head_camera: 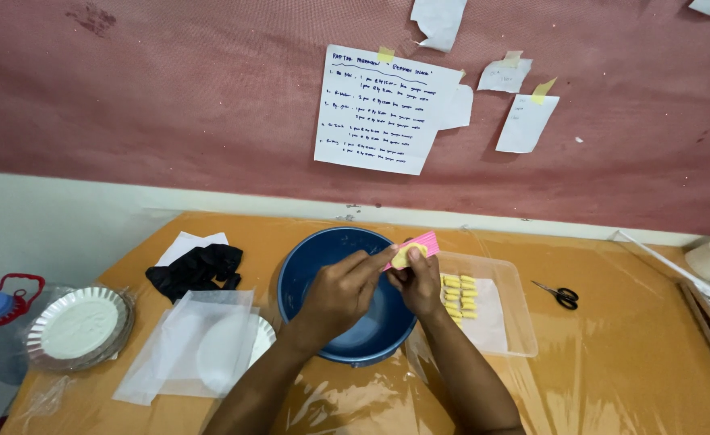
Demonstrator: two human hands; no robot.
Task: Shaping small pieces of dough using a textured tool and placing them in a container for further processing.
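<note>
My right hand (421, 282) holds a pink ridged board (419, 243) tilted above the blue basin (307, 262). A small lump of yellow dough (408, 255) lies on the board. My left hand (340, 294) presses the dough with thumb and fingertips, over the basin's middle. Just right of the basin stands a clear plastic tray (508, 314) holding several small yellow ridged dough pieces (458, 295) in rows on white paper.
Scissors (560, 295) lie right of the tray. A black cloth (196, 269) and white paper sit left of the basin, with a plastic-covered plate (210, 342) in front. Foil plates (79, 326) and a blue-capped bottle (0, 308) are far left. Paper notes hang on the wall.
</note>
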